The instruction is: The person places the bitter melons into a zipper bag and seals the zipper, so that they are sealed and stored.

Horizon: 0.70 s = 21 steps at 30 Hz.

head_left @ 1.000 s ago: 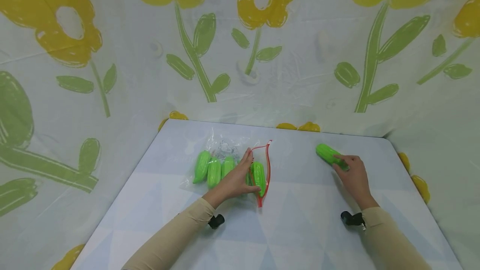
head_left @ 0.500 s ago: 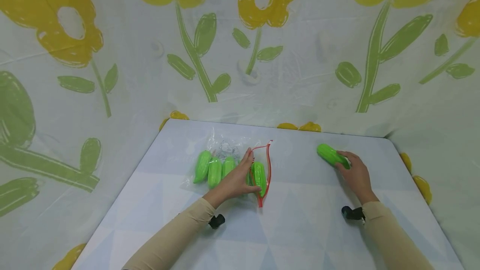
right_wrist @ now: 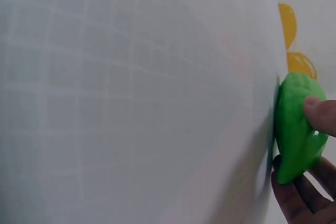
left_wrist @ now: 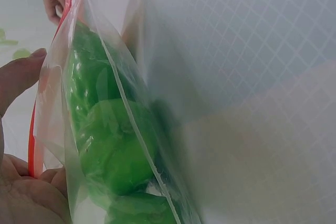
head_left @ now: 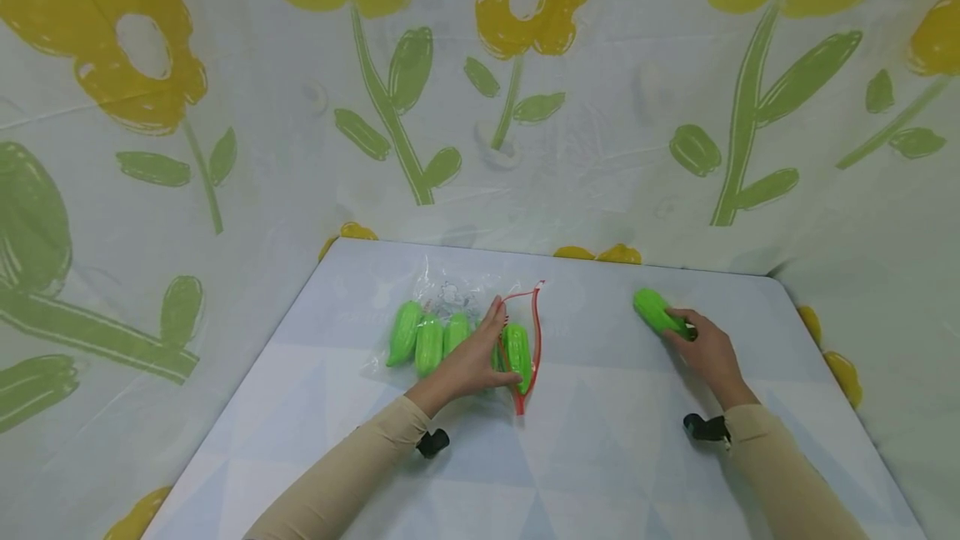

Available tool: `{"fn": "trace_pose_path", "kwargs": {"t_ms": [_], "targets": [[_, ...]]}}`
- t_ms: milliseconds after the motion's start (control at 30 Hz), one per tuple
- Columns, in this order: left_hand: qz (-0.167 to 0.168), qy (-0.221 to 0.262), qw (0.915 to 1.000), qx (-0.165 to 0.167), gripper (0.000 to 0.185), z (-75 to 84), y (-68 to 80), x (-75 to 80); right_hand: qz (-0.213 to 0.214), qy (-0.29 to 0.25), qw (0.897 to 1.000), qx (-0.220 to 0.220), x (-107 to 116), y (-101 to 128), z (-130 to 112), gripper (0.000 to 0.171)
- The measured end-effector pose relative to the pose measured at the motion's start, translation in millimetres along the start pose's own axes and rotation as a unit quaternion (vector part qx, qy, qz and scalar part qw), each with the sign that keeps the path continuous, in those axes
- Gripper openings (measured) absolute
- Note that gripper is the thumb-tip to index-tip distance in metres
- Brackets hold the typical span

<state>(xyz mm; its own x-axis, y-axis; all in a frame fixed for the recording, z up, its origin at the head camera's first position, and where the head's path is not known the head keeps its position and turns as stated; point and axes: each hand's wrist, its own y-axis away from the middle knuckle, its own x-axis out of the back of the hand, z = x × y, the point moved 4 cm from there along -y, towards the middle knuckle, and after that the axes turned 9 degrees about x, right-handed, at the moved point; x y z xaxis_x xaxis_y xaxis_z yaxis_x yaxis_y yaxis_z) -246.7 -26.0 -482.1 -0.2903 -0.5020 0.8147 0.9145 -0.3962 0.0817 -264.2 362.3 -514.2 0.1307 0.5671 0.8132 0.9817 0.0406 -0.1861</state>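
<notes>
On the right of the table, my right hand (head_left: 708, 352) holds the near end of a bright green, ridged toy gourd (head_left: 651, 308) between thumb and fingers. The right wrist view shows its tapered tip (right_wrist: 287, 171) pointing towards my hand, with the thumb on one side and fingers on the other. My left hand (head_left: 468, 361) lies across a clear zip bag (head_left: 435, 273), thumb spread from straight fingers at the red-edged mouth (head_left: 537, 315). Several similar green gourds (head_left: 405, 332) lie inside the bag, some partly covered by my hand. One gourd (head_left: 519, 348) sits close to the mouth.
A pale table (head_left: 585, 457) with a blue triangle pattern carries everything. White cloth (head_left: 600, 182) printed with yellow flowers hangs behind and at both sides. Black wrist cameras (head_left: 432, 442) sit under both wrists.
My right hand and the far gourd have shifted slightly, the fingers changing their place on its near end. My left hand and the bag have stayed put.
</notes>
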Motion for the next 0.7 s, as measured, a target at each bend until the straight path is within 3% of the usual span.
{"fn": "trace_pose_path", "kwargs": {"t_ms": [400,700], "targets": [[0.002,-0.004,1.0000,-0.002,0.118,-0.9,-0.8,0.4,-0.006,-0.010,1.000,0.004,-5.2,15.9,-11.6,0.050],[0.000,-0.004,1.0000,0.002,0.118,-1.8,-2.4,-1.8,-0.013,-0.007,1.000,0.027,-19.9,41.3,-37.4,0.048]]}}
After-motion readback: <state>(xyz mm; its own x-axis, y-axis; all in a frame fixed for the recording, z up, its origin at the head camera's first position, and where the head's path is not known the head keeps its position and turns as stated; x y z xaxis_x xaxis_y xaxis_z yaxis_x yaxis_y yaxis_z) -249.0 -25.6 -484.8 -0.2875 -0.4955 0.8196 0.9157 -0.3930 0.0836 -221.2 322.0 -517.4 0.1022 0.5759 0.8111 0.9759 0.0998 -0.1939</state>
